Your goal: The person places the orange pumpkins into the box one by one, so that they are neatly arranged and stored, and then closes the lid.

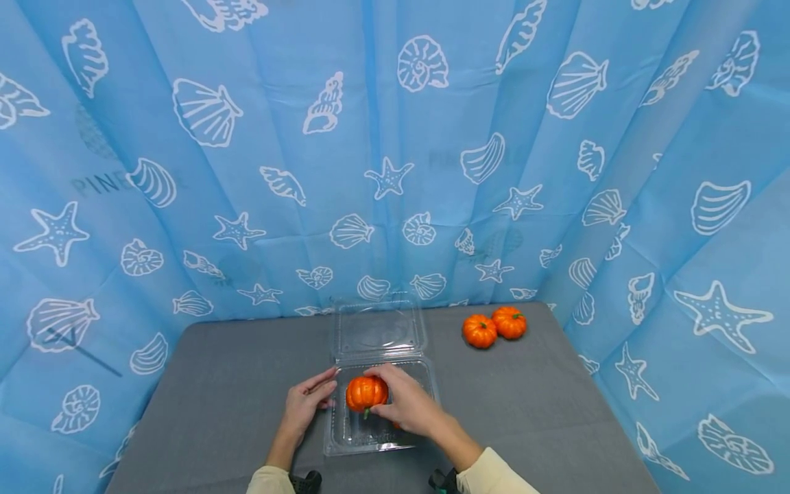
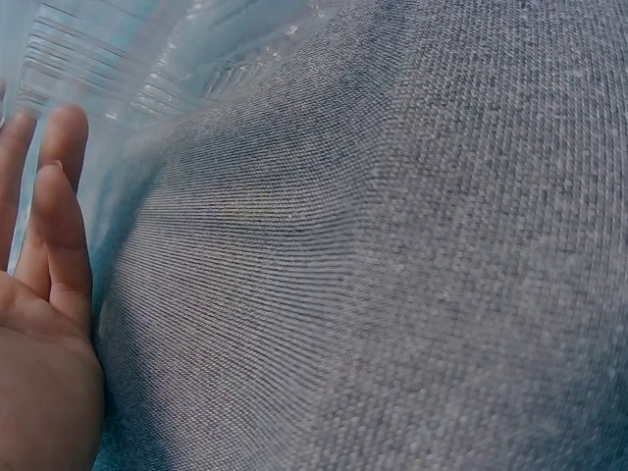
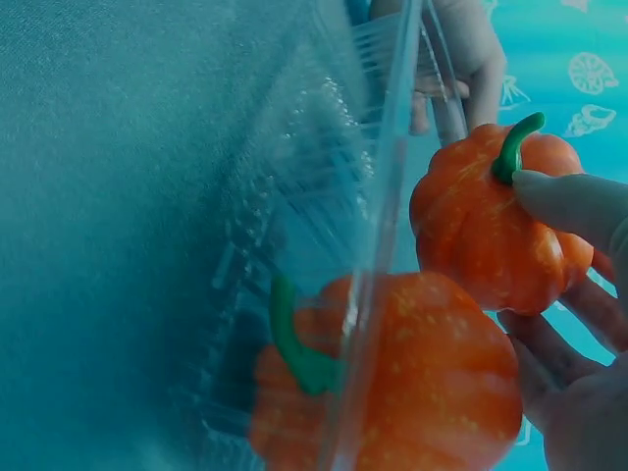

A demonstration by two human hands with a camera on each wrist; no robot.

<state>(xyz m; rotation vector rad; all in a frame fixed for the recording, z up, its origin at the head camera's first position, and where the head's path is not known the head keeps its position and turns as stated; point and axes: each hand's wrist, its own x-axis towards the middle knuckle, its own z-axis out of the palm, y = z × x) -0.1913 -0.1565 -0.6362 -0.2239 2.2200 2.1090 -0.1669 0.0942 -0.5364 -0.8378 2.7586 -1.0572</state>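
Observation:
A small orange pumpkin with a green stem (image 1: pixel 366 393) is in my right hand (image 1: pixel 412 405), gripped between thumb and fingers over a clear plastic clamshell container (image 1: pixel 354 442). In the right wrist view, the thumb lies against the pumpkin's top beside the stem. A second pumpkin (image 3: pixel 442 373) sits inside the container, seen partly through its clear wall; in the head view my right hand hides most of it. At the container's left side is my left hand (image 1: pixel 302 406), its fingers extended right at the rim. The left wrist view shows those fingers (image 2: pixel 65 235) fairly straight.
The container's lid (image 1: pixel 379 329) lies folded back towards the rear of the grey-covered table (image 1: pixel 247 370). Two more pumpkins (image 1: pixel 479 331) sit side by side at the back right. A blue curtain with white shells (image 1: pixel 382 137) surrounds the table's back and sides.

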